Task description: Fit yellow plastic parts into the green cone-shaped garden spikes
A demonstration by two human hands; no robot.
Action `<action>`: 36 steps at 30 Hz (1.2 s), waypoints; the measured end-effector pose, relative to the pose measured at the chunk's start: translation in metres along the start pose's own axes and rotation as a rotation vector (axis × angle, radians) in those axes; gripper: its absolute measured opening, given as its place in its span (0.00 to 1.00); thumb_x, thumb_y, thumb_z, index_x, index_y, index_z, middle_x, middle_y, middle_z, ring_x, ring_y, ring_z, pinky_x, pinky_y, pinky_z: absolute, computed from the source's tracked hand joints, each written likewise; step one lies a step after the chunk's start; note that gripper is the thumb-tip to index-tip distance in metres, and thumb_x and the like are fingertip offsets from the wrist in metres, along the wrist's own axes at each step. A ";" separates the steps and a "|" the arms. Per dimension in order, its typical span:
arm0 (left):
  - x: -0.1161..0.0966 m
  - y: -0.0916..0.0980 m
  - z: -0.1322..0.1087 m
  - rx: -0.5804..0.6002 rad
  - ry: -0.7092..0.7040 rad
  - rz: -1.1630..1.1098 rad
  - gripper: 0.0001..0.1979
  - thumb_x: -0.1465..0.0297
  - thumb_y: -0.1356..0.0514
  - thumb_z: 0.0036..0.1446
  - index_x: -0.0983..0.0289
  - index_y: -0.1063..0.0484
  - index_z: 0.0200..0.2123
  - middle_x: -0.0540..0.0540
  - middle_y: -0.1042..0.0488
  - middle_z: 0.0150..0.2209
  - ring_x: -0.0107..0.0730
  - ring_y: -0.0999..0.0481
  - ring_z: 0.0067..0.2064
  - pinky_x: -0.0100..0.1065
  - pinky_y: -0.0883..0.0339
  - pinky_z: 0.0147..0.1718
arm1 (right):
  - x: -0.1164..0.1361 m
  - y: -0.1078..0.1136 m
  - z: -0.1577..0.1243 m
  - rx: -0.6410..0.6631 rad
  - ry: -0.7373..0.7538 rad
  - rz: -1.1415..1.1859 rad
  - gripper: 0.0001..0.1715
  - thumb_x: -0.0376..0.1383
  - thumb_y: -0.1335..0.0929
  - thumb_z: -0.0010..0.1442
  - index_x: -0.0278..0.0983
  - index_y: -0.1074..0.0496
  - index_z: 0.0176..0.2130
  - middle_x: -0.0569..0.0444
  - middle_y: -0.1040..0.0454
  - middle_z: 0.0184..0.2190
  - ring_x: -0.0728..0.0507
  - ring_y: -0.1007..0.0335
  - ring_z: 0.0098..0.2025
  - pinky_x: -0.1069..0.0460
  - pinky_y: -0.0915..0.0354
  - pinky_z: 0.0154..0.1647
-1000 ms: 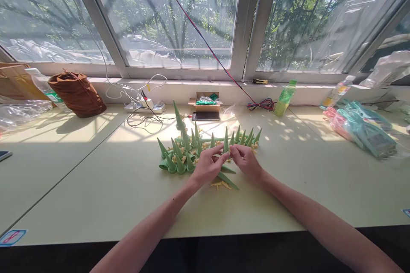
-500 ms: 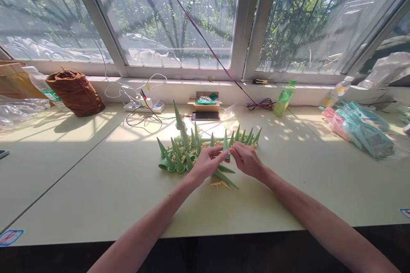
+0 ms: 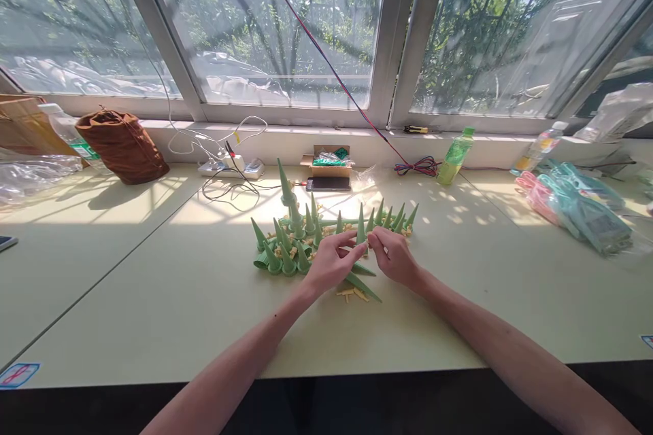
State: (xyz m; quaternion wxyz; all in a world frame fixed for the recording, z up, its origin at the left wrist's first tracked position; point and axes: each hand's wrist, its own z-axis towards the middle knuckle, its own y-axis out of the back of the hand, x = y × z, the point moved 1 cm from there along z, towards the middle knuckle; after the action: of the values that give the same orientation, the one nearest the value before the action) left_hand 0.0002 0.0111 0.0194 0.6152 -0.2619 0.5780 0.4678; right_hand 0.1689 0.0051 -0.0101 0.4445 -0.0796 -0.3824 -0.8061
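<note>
My left hand (image 3: 332,261) and my right hand (image 3: 392,255) meet at the middle of the table. An upright green cone (image 3: 361,223) stands between them, its base at my left fingertips, which close on it. My right fingers are pinched together beside that base; whatever they hold is too small to make out. Several green cones (image 3: 273,259) stand in a cluster on the left, with small pale yellow pieces among them. Below my left hand, a loose green cone (image 3: 364,286) lies on its side near pale yellow pieces (image 3: 352,295).
Behind the cones lie a phone (image 3: 328,184) and an open small box (image 3: 331,162). A power strip (image 3: 232,168) with cables and a brown bag (image 3: 122,147) are at the back left. A green bottle (image 3: 455,156) and plastic-wrapped packs (image 3: 581,204) sit to the right.
The camera view has shifted slightly. Both hands stay together around the same upright cone, with only slight finger movement.
</note>
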 end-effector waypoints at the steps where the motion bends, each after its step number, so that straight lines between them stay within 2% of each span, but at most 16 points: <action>1: 0.000 0.000 0.000 -0.001 -0.003 0.003 0.22 0.59 0.38 0.57 0.70 0.23 0.48 0.56 0.25 0.31 0.28 0.26 0.28 0.26 0.30 0.24 | 0.000 0.000 0.000 0.002 -0.005 0.007 0.19 0.35 0.42 0.70 0.39 0.47 0.26 0.60 0.44 0.21 0.50 0.49 0.22 0.53 0.51 0.26; 5: 0.004 0.000 0.000 -0.025 0.018 0.031 0.25 0.58 0.38 0.57 0.71 0.25 0.51 0.58 0.25 0.34 0.25 0.29 0.26 0.26 0.32 0.23 | 0.001 0.000 0.001 0.009 -0.051 0.045 0.21 0.36 0.42 0.70 0.39 0.48 0.25 0.60 0.46 0.20 0.50 0.51 0.21 0.53 0.52 0.24; 8: 0.009 0.001 0.000 -0.043 0.022 0.069 0.26 0.58 0.38 0.57 0.71 0.26 0.53 0.57 0.26 0.34 0.20 0.35 0.22 0.25 0.37 0.20 | 0.002 -0.001 0.002 0.013 -0.106 0.075 0.22 0.39 0.42 0.70 0.39 0.48 0.24 0.60 0.46 0.19 0.50 0.50 0.21 0.53 0.52 0.24; 11: 0.013 0.001 -0.001 -0.037 -0.036 0.114 0.25 0.59 0.39 0.59 0.69 0.26 0.54 0.50 0.33 0.26 0.18 0.45 0.20 0.23 0.47 0.18 | 0.004 -0.001 0.002 0.021 -0.201 0.145 0.24 0.43 0.42 0.69 0.38 0.45 0.23 0.59 0.43 0.19 0.50 0.48 0.21 0.53 0.50 0.25; 13: 0.013 0.001 -0.001 -0.044 -0.086 0.163 0.24 0.61 0.40 0.60 0.68 0.28 0.56 0.46 0.41 0.20 0.18 0.50 0.20 0.23 0.53 0.18 | 0.007 -0.002 0.002 0.030 -0.305 0.265 0.26 0.46 0.41 0.69 0.38 0.44 0.22 0.59 0.42 0.18 0.50 0.48 0.21 0.53 0.50 0.23; 15: 0.013 0.001 -0.001 -0.063 -0.154 0.236 0.23 0.63 0.41 0.61 0.67 0.28 0.56 0.44 0.44 0.19 0.19 0.52 0.21 0.24 0.55 0.19 | 0.009 -0.003 0.002 0.043 -0.428 0.437 0.28 0.48 0.40 0.67 0.38 0.44 0.21 0.60 0.45 0.16 0.51 0.49 0.18 0.53 0.51 0.20; 18: 0.013 0.001 -0.001 -0.073 -0.249 0.319 0.20 0.67 0.42 0.61 0.64 0.27 0.56 0.47 0.36 0.23 0.20 0.50 0.22 0.24 0.50 0.21 | 0.012 -0.005 0.003 0.066 -0.573 0.664 0.28 0.50 0.38 0.65 0.39 0.47 0.19 0.63 0.52 0.15 0.53 0.52 0.15 0.54 0.54 0.16; 20: 0.013 0.001 0.000 -0.065 -0.266 0.335 0.20 0.69 0.43 0.62 0.62 0.27 0.56 0.49 0.31 0.27 0.20 0.48 0.23 0.24 0.47 0.22 | 0.012 -0.006 0.003 0.076 -0.614 0.743 0.28 0.48 0.37 0.63 0.39 0.48 0.19 0.64 0.53 0.15 0.53 0.51 0.13 0.55 0.55 0.14; 24: 0.012 0.001 0.000 -0.064 -0.248 0.366 0.20 0.69 0.42 0.61 0.62 0.28 0.57 0.49 0.30 0.27 0.21 0.47 0.23 0.24 0.46 0.23 | 0.010 -0.007 0.002 0.070 -0.615 0.781 0.28 0.47 0.37 0.64 0.39 0.47 0.19 0.64 0.52 0.15 0.53 0.50 0.13 0.55 0.56 0.14; 32: 0.008 -0.002 -0.002 -0.044 -0.183 0.261 0.22 0.63 0.43 0.62 0.66 0.28 0.56 0.45 0.41 0.20 0.19 0.52 0.20 0.24 0.54 0.18 | 0.015 -0.010 -0.002 -0.085 -0.565 0.640 0.28 0.49 0.38 0.66 0.39 0.46 0.20 0.62 0.49 0.17 0.53 0.52 0.18 0.54 0.53 0.17; 34: 0.009 -0.002 -0.002 -0.031 -0.148 0.195 0.23 0.61 0.43 0.62 0.67 0.27 0.56 0.46 0.39 0.20 0.18 0.52 0.19 0.24 0.56 0.16 | 0.014 -0.011 -0.003 -0.089 -0.509 0.554 0.27 0.49 0.39 0.67 0.39 0.46 0.21 0.61 0.48 0.17 0.52 0.52 0.19 0.54 0.52 0.19; 36: 0.009 -0.002 -0.001 -0.002 -0.111 0.118 0.24 0.59 0.41 0.60 0.67 0.26 0.55 0.49 0.33 0.23 0.18 0.48 0.19 0.24 0.53 0.16 | 0.012 -0.011 -0.004 -0.082 -0.447 0.433 0.27 0.48 0.40 0.68 0.39 0.46 0.22 0.61 0.47 0.18 0.51 0.52 0.20 0.54 0.51 0.20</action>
State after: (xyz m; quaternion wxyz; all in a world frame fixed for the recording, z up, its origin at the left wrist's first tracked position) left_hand 0.0004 0.0117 0.0102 0.6173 -0.2017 0.5569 0.5178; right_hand 0.1546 -0.0024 -0.0134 0.5072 -0.3524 -0.4119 -0.6700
